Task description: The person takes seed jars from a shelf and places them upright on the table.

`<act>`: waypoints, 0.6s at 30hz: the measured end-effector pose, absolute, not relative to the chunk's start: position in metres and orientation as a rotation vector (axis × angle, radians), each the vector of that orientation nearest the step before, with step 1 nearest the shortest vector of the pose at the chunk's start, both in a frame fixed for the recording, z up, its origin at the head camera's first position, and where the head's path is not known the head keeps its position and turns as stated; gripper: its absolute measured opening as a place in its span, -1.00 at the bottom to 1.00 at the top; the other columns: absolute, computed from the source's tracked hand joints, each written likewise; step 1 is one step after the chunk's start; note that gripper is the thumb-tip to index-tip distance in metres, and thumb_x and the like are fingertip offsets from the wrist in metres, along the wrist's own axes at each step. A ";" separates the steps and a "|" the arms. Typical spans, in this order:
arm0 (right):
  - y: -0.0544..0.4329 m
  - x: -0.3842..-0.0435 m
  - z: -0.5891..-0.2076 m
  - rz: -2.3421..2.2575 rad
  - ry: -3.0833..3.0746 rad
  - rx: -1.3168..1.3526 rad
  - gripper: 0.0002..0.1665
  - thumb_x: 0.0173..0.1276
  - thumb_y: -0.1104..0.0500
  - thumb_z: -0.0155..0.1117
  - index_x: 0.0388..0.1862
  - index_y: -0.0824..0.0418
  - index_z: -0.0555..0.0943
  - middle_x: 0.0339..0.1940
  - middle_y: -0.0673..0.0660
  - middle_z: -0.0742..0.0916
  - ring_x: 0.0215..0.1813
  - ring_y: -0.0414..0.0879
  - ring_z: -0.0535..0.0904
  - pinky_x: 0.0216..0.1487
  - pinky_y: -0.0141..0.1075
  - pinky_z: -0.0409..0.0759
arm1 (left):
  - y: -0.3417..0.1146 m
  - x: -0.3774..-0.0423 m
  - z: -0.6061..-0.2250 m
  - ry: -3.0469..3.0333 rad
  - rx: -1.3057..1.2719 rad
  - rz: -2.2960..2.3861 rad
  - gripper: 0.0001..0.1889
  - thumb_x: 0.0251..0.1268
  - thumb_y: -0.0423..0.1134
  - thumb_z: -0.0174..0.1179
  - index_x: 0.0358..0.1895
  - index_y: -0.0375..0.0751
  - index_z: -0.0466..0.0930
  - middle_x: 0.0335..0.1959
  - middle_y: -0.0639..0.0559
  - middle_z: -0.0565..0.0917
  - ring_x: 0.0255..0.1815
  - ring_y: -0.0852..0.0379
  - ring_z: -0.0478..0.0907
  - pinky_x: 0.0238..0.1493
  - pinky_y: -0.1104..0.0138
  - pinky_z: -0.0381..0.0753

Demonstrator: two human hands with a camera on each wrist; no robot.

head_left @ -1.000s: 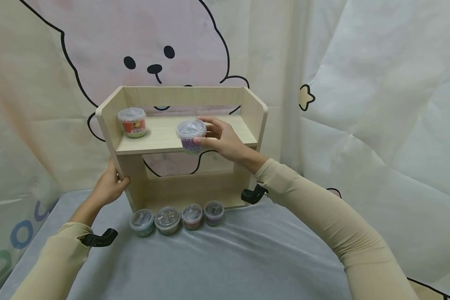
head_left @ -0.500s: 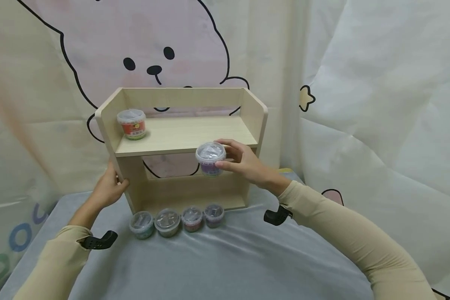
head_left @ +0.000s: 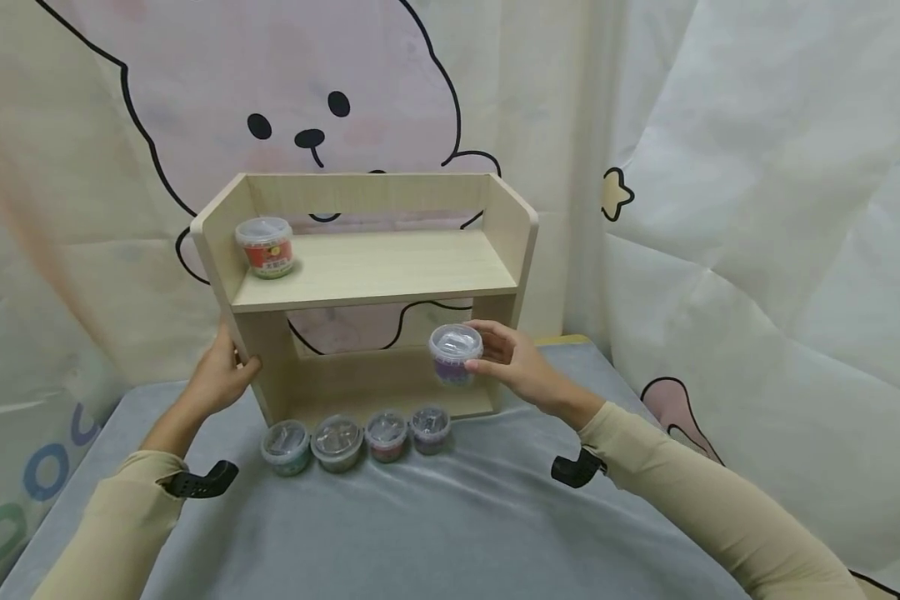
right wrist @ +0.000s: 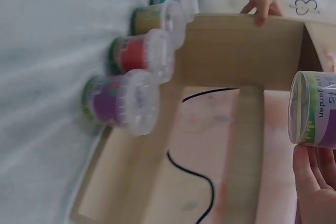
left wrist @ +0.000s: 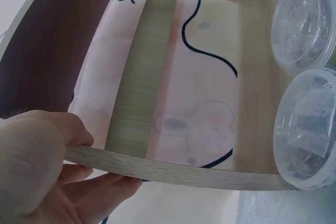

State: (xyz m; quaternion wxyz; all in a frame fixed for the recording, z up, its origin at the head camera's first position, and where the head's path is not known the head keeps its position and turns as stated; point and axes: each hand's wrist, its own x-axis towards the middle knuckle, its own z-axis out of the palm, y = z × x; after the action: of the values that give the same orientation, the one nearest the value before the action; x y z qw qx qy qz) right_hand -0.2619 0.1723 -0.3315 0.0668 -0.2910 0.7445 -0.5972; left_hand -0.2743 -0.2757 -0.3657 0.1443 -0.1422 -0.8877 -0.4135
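Observation:
My right hand (head_left: 521, 367) grips a small plastic tub (head_left: 454, 357) with a clear lid and purple label, held up in front of the lower opening of the wooden shelf (head_left: 375, 265). In the right wrist view the tub (right wrist: 317, 109) shows "garden" lettering and a green band. At the shelf's left side panel, my left hand (head_left: 217, 375) grips the edge; its thumb and fingers (left wrist: 107, 192) lie on either side of the board in the left wrist view. A red-labelled tub (head_left: 268, 247) stands upright at the left of the upper shelf.
Several lidded tubs stand in a row before the shelf's base: a teal one (head_left: 285, 447), a yellowish one (head_left: 337, 443), a red one (right wrist: 137, 54) and a purple one (right wrist: 113, 100). A grey cloth (head_left: 435, 533) covers the table. A printed curtain (head_left: 757, 208) hangs behind.
My right hand has carried the purple-labelled tub from in front of the upper shelf, down and to the right. My left hand keeps its grip on the side panel.

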 end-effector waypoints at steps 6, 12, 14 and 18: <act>0.184 -0.263 -0.363 -1.780 2.271 -0.814 -0.27 0.41 0.20 0.34 0.49 0.28 0.32 0.40 0.39 0.52 0.34 0.10 0.55 0.23 -0.40 0.63 | -0.275 -0.273 -0.371 -2.557 -0.396 -1.184 -0.09 0.26 -0.59 0.03 0.60 -0.31 -0.30 0.44 -0.61 0.18 0.37 -0.65 0.25 0.22 -0.51 0.33; 0.190 -0.267 -0.383 -1.795 2.292 -0.784 -0.29 0.40 0.23 0.32 0.48 0.30 0.33 0.38 0.39 0.54 0.21 -0.16 0.60 0.21 -0.42 0.62 | -0.274 -0.275 -0.371 -2.548 -0.410 -1.201 -0.09 0.28 -0.57 0.02 0.61 -0.29 -0.30 0.46 -0.60 0.16 0.40 -0.65 0.21 0.24 -0.52 0.29; 0.190 -0.269 -0.386 -1.814 2.293 -0.786 -0.30 0.39 0.24 0.32 0.47 0.31 0.34 0.37 0.40 0.54 0.19 -0.21 0.60 0.21 -0.42 0.61 | -0.275 -0.275 -0.371 -2.542 -0.411 -1.201 -0.10 0.28 -0.57 0.02 0.61 -0.29 -0.29 0.46 -0.60 0.17 0.41 -0.64 0.21 0.24 -0.52 0.30; 0.193 -0.273 -0.394 -1.824 2.301 -0.778 -0.29 0.39 0.23 0.33 0.47 0.33 0.35 0.36 0.40 0.55 0.18 -0.25 0.61 0.24 -0.44 0.59 | -0.276 -0.276 -0.370 -2.534 -0.404 -1.200 -0.12 0.29 -0.57 0.01 0.60 -0.30 -0.26 0.44 -0.60 0.19 0.41 -0.63 0.22 0.25 -0.51 0.30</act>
State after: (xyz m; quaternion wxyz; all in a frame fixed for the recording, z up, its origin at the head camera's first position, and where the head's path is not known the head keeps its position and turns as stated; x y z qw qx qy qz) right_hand -0.2729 0.1929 -0.3943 0.0521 -0.2559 0.7565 -0.5996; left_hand -0.2764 -0.2760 -0.3703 0.1537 -0.1409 -0.8839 -0.4185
